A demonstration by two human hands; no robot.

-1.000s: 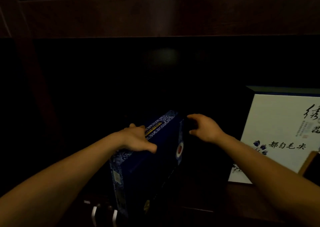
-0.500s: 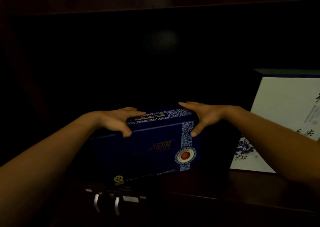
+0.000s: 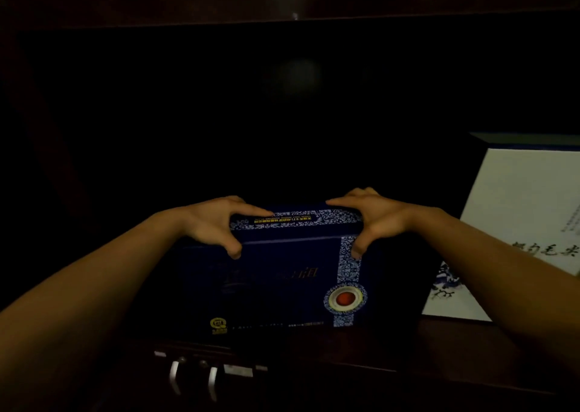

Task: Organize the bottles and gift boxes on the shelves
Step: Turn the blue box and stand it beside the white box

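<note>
It's dim here. Both hands grip a dark blue gift box (image 3: pixel 282 273) standing on the wooden shelf (image 3: pixel 408 345): the left hand (image 3: pixel 216 223) at its top left corner, the right hand (image 3: pixel 373 220) at its top right. A white gift box (image 3: pixel 518 223) stands just beside it, on the right.

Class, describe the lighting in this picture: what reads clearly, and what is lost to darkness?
Head view: dim overall; the white gift box is brightest; the left hand, right hand and blue gift box read clearly; the shelf recess behind is nearly black.
</note>
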